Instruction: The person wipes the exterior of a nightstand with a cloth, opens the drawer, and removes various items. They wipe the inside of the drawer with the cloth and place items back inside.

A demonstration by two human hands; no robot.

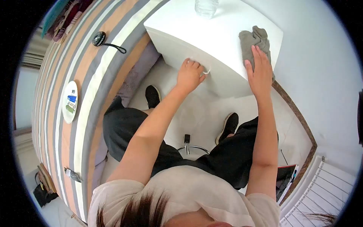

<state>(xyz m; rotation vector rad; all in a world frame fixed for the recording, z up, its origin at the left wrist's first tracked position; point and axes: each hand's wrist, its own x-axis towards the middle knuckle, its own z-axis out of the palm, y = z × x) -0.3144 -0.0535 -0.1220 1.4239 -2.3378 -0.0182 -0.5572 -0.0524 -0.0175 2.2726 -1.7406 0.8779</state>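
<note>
A white cabinet stands in front of me. My left hand is at its front face, fingers bent around a small white handle; how firmly they hold it is partly hidden. On the cabinet's top at the right lies a crumpled grey-brown cloth. My right hand rests flat on the cloth's near part, fingers stretched out and thumb apart. A clear glass container stands on the cabinet top near the far edge.
At the left, a striped bed bears a black round device with a strap, a white oval dish with small items, and a small clear object. A white radiator rack stands at the lower right.
</note>
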